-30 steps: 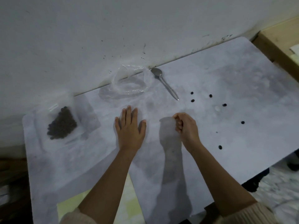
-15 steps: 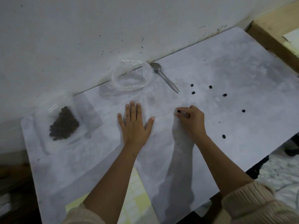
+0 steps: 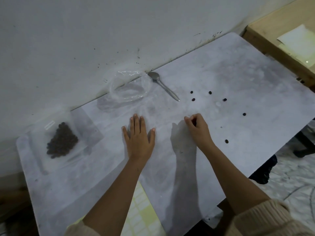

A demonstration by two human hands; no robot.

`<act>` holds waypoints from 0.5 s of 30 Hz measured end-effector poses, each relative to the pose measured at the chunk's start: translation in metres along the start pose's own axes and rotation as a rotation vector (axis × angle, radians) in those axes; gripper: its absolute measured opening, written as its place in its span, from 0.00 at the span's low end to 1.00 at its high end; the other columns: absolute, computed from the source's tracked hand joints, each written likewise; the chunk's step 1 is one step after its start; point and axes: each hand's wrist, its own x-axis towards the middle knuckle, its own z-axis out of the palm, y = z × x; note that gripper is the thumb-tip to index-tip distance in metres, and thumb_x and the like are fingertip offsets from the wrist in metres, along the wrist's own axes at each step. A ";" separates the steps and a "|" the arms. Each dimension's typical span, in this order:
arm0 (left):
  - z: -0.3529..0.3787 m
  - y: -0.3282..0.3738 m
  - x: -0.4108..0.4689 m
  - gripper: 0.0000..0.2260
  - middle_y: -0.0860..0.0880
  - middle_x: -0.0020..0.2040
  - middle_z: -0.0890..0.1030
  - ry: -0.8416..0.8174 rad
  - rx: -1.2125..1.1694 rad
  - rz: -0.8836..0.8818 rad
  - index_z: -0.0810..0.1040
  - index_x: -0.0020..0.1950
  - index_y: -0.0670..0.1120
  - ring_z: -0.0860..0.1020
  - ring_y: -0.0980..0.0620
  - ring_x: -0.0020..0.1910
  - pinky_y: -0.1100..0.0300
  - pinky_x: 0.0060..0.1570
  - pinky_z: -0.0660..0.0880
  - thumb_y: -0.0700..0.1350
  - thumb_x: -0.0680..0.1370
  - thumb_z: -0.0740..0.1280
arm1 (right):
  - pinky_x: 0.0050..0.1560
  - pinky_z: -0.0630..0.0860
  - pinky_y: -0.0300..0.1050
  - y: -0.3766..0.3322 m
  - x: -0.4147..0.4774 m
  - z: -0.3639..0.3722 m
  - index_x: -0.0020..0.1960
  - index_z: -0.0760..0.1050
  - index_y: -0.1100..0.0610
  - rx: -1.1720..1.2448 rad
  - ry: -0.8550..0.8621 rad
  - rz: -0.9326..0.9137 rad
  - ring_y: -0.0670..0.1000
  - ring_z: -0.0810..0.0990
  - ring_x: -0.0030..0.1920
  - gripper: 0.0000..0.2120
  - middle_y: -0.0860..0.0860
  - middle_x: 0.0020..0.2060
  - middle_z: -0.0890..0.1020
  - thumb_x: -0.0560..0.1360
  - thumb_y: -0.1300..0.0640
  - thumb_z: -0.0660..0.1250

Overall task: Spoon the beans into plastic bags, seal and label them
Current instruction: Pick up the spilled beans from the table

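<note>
Left grip [image 3: 139,140] flat, fingers spread; right grip [image 3: 197,130] curled tight

Person wearing cream knit sweater — ribbed right sleeve [image 3: 269,218] bunching above bare forearm, left sleeve [image 3: 76,231] barely showing.

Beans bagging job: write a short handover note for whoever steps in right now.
Left hand: flat on the table, fingers straight.
Right hand: fingers curled, tips pinched; whether they hold anything is hidden.
Things: one bag of beans at far left; empty clear bag and spoon by the wall; six loose beans at right.
Done: one bag filled; seal unclear, no label seen.
To do: gather loose beans, bag, seal, label.
</note>
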 end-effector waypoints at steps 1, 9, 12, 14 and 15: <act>0.001 0.005 -0.002 0.31 0.44 0.77 0.56 0.003 -0.014 0.015 0.59 0.75 0.43 0.52 0.48 0.76 0.43 0.73 0.44 0.59 0.78 0.43 | 0.39 0.69 0.38 0.002 -0.005 -0.005 0.41 0.66 0.57 0.088 0.013 0.037 0.47 0.69 0.34 0.09 0.49 0.34 0.70 0.78 0.55 0.61; 0.020 0.080 -0.024 0.30 0.46 0.77 0.56 -0.104 -0.137 0.288 0.62 0.74 0.44 0.51 0.49 0.76 0.46 0.71 0.38 0.56 0.77 0.44 | 0.32 0.68 0.36 0.021 -0.040 -0.061 0.44 0.74 0.62 0.776 0.086 0.231 0.48 0.68 0.32 0.13 0.53 0.34 0.72 0.79 0.69 0.52; 0.028 0.095 -0.028 0.28 0.44 0.76 0.60 -0.094 -0.105 0.294 0.65 0.72 0.43 0.56 0.48 0.76 0.43 0.71 0.44 0.54 0.77 0.47 | 0.32 0.63 0.38 0.037 -0.047 -0.084 0.42 0.77 0.60 0.539 0.202 0.226 0.47 0.65 0.31 0.14 0.51 0.31 0.70 0.79 0.64 0.55; 0.032 0.097 -0.030 0.25 0.44 0.75 0.63 -0.057 -0.078 0.282 0.68 0.71 0.43 0.60 0.47 0.74 0.41 0.71 0.50 0.53 0.78 0.50 | 0.38 0.67 0.39 0.051 -0.048 -0.097 0.43 0.79 0.56 0.171 0.275 0.160 0.45 0.70 0.34 0.10 0.50 0.35 0.75 0.78 0.59 0.60; 0.033 0.098 -0.030 0.25 0.44 0.75 0.63 -0.046 -0.062 0.285 0.68 0.71 0.44 0.60 0.48 0.74 0.41 0.71 0.51 0.53 0.78 0.50 | 0.40 0.67 0.38 0.059 -0.048 -0.102 0.45 0.79 0.55 0.014 0.303 0.111 0.44 0.71 0.35 0.07 0.49 0.36 0.76 0.77 0.57 0.63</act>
